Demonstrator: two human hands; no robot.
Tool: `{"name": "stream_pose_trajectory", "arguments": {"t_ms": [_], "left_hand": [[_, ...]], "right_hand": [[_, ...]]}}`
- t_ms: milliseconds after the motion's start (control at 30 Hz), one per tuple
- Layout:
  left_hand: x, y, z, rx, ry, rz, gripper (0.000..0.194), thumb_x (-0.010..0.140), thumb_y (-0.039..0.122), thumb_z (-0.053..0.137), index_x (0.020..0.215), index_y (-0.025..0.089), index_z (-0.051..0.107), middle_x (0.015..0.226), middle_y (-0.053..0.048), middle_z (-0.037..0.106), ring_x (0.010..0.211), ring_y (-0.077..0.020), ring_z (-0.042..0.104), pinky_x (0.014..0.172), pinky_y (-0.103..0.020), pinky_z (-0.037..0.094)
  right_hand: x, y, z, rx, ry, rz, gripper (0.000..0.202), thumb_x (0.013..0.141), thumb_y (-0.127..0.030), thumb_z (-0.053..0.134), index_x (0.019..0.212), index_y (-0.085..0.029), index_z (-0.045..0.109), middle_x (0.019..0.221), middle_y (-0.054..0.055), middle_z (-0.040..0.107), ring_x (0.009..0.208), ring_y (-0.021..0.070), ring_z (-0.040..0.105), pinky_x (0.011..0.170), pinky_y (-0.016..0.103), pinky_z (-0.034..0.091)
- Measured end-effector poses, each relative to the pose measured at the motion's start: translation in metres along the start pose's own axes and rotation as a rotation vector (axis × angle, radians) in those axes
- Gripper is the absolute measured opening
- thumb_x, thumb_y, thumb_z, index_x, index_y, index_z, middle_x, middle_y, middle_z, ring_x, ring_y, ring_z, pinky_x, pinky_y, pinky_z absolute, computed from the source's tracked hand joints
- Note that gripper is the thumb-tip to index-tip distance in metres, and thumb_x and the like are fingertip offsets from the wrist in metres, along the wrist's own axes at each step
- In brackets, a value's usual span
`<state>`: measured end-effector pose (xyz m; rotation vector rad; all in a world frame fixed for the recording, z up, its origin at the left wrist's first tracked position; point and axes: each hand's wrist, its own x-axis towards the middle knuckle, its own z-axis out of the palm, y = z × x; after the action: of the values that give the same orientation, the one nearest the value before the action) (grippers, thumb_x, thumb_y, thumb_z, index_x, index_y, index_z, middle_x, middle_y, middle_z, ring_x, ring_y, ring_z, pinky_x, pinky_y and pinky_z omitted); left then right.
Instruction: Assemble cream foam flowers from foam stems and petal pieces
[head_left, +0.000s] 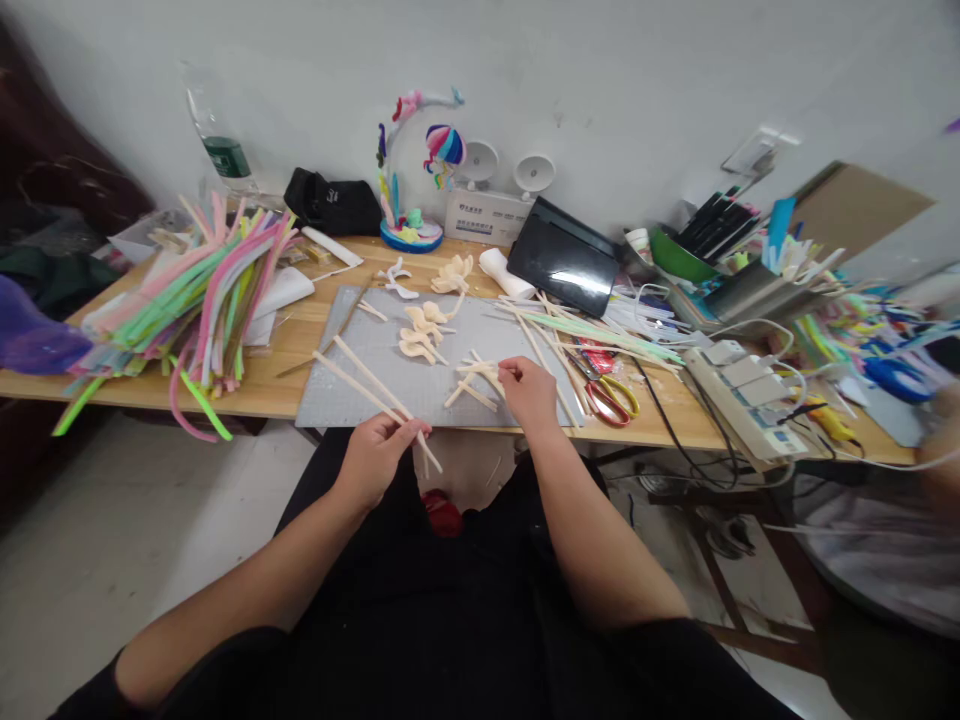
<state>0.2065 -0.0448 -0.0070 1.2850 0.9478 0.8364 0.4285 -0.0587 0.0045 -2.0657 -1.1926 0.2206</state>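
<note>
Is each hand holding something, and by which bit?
The left hand holds long cream pipe cleaners towards their nearer ends. The right hand is at short cream pieces; I can't tell if it grips one.

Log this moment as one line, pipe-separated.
left hand: holding long cream stems | right hand: at short cream stems, grip unclear | grey mat: beneath curled cream pieces | scissors: right of mat

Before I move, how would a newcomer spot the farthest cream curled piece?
On the wooden table, find the grey mat. At its back edge sits the cream curled piece, just right of a white curled piece. Its colour separates it from that one; lying farthest back separates it from the other cream pieces.
</note>
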Motion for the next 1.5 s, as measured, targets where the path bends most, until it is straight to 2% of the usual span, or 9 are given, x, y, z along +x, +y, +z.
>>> {"name": "stream_pose_trajectory", "arguments": {"t_ms": [233,433,500,600,700,833,967,1267,1500], "left_hand": [[0.018,0.019,0.021,-0.066,-0.105,-0.072,0.026,0.065,0.035,0.062,0.079,0.013,0.065,0.073,-0.005,0.064,0.07,-0.0146,0.058,0.065,-0.027,0.045],[0.023,0.018,0.027,-0.148,-0.104,-0.129,0.024,0.066,0.036,0.061,0.071,0.012,0.063,0.064,-0.003,0.06,0.065,-0.0126,0.057,0.062,-0.026,0.045],[0.024,0.017,0.028,-0.178,-0.099,-0.158,0.024,0.066,0.035,0.061,0.07,0.011,0.063,0.063,-0.003,0.06,0.064,-0.0127,0.057,0.063,-0.027,0.045],[0.025,0.017,0.029,-0.237,-0.096,-0.196,0.022,0.065,0.032,0.062,0.068,0.01,0.062,0.062,-0.004,0.061,0.062,-0.0128,0.057,0.063,-0.028,0.046],[0.022,0.022,0.031,-0.32,-0.092,-0.242,0.021,0.065,0.031,0.063,0.064,0.01,0.06,0.061,-0.004,0.062,0.058,-0.0126,0.058,0.063,-0.029,0.046],[0.014,0.028,0.032,-0.441,-0.158,-0.266,0.018,0.067,0.028,0.062,0.066,0.01,0.06,0.062,-0.004,0.063,0.058,-0.0124,0.059,0.064,-0.028,0.047],[0.007,0.033,0.032,-0.509,-0.216,-0.295,0.012,0.069,0.023,0.06,0.07,0.011,0.061,0.062,-0.004,0.064,0.057,-0.0129,0.06,0.06,-0.026,0.047],[-0.008,0.042,0.034,-0.533,-0.288,-0.484,0.018,0.077,0.017,0.047,0.07,0.007,0.061,0.054,-0.008,0.063,0.042,-0.0119,0.056,0.046,-0.023,0.047],[-0.014,0.039,0.035,-0.534,-0.352,-0.461,0.015,0.076,0.016,0.049,0.069,0.009,0.06,0.056,-0.006,0.063,0.044,-0.0111,0.058,0.049,-0.022,0.048]], "right_hand": [[0.013,-0.001,0.011,0.776,0.102,0.354,0.005,0.064,-0.02,0.052,0.067,-0.016,0.052,0.055,-0.002,0.06,0.05,0.0105,0.057,0.051,0.024,0.047],[0.014,0.0,0.003,1.187,0.304,0.377,0.011,0.062,-0.019,0.059,0.068,-0.015,0.051,0.06,-0.003,0.059,0.055,0.0069,0.057,0.055,0.021,0.048],[0.01,-0.003,-0.001,1.279,0.288,0.377,0.013,0.06,-0.019,0.062,0.068,-0.016,0.052,0.064,-0.003,0.059,0.059,0.007,0.058,0.058,0.021,0.049],[-0.005,-0.02,-0.003,1.392,0.092,0.322,0.015,0.058,-0.021,0.066,0.066,-0.017,0.053,0.068,-0.003,0.058,0.065,0.009,0.058,0.059,0.023,0.048],[-0.028,-0.04,0.001,1.407,-0.132,0.169,0.014,0.059,-0.022,0.067,0.061,-0.017,0.054,0.076,-0.002,0.058,0.071,0.0096,0.056,0.067,0.026,0.048],[-0.052,-0.053,0.012,1.325,-0.202,0.009,0.009,0.061,-0.019,0.066,0.063,-0.018,0.057,0.077,-0.002,0.053,0.076,0.0085,0.052,0.072,0.023,0.045],[-0.061,-0.052,0.019,1.27,-0.253,0.038,0.011,0.062,-0.023,0.065,0.065,-0.019,0.055,0.08,-0.002,0.051,0.065,0.0073,0.049,0.056,0.02,0.044],[-0.067,-0.054,0.016,1.223,-0.065,-0.075,0.009,0.065,-0.024,0.064,0.067,-0.021,0.056,0.078,-0.001,0.049,0.071,0.0088,0.05,0.064,0.023,0.044],[-0.073,-0.056,0.015,1.146,-0.048,-0.095,0.007,0.066,-0.024,0.063,0.067,-0.02,0.056,0.079,-0.001,0.05,0.07,0.0083,0.049,0.063,0.022,0.043]]}}
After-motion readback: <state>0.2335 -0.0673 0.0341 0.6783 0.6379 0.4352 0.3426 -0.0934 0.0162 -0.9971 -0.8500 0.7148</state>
